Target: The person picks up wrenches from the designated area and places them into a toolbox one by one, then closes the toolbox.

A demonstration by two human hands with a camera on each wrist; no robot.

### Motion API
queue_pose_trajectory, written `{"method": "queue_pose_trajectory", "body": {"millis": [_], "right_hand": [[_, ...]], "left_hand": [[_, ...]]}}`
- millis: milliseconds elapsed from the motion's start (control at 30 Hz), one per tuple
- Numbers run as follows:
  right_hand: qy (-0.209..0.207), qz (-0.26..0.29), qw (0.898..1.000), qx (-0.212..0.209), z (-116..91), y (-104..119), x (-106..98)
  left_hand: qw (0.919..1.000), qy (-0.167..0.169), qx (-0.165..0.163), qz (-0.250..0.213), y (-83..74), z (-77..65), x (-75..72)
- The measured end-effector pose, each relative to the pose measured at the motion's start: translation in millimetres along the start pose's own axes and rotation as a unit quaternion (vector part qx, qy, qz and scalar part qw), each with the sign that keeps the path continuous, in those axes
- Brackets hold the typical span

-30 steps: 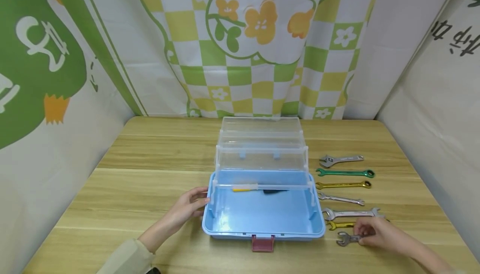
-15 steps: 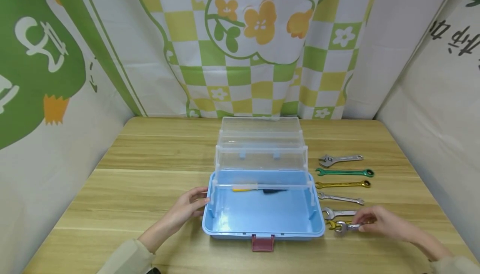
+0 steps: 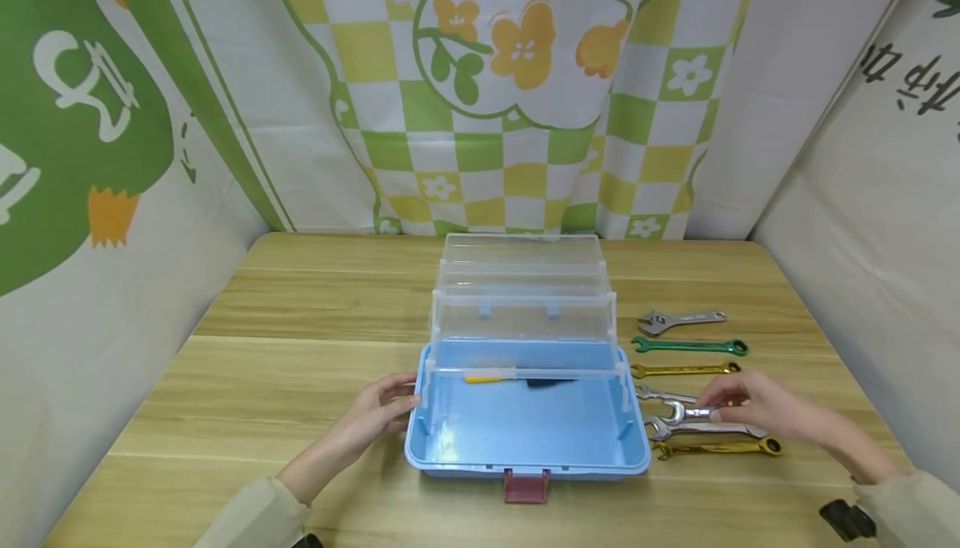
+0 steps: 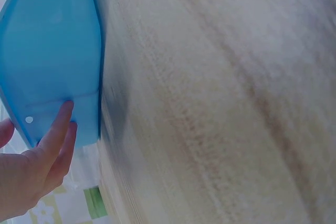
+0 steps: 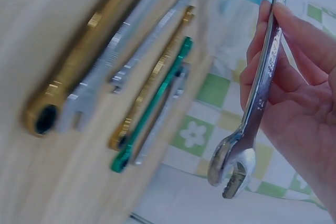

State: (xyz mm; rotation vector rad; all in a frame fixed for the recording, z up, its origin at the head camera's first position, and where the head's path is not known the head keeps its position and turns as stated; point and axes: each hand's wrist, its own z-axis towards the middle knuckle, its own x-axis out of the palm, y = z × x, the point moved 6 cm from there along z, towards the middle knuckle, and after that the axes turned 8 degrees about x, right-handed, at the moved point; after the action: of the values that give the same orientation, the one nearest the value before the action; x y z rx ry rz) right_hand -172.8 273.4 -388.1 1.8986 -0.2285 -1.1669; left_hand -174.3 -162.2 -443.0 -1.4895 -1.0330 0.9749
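My right hand (image 3: 765,404) pinches a silver open-end wrench (image 3: 692,414) by its shank, above the row of wrenches. In the right wrist view this wrench (image 5: 262,77) slants between thumb and fingers, one open jaw end towards the camera. My left hand (image 3: 371,414) rests at the left side of a blue toolbox (image 3: 525,471). The left wrist view has its straight fingers (image 4: 58,135) against the outer wall, the thumb near the rim. The toolbox stands with its clear tiered trays (image 3: 525,314) raised at the back. A yellow-handled tool (image 3: 489,379) and a dark-ended piece lie inside.
Right of the toolbox lie an adjustable wrench (image 3: 682,320), a green wrench (image 3: 690,346), a gold wrench (image 3: 686,369), a small silver wrench (image 3: 663,394), a larger silver wrench (image 3: 720,429) and another gold wrench (image 3: 716,447). A patterned curtain (image 3: 525,164) hangs behind the table.
My right hand has carried the silver wrench up off the front of the row and away from me, over the other wrenches. The front gold wrench is now uncovered. My left hand stays put.
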Motion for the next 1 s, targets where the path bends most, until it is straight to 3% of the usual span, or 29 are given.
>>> {"method": "queue_pose_trajectory", "body": {"millis": [200,433,1000], "right_hand": [[-0.015,-0.009,1.000,-0.004,9,16,-15],[-0.027,-0.029,0.998,-0.052,24,37,-26],[0.008,-0.014,1.000,0.000,79,64,-23]], "left_hand": [[1.0000,0.000,-0.001,0.005,-1.3,-0.8,-0.1],[1.0000,0.000,-0.002,0.007,-1.5,-0.9,-0.4],[0.9999,-0.010,-0.004,0.004,0.0,-0.2,-0.2]]}}
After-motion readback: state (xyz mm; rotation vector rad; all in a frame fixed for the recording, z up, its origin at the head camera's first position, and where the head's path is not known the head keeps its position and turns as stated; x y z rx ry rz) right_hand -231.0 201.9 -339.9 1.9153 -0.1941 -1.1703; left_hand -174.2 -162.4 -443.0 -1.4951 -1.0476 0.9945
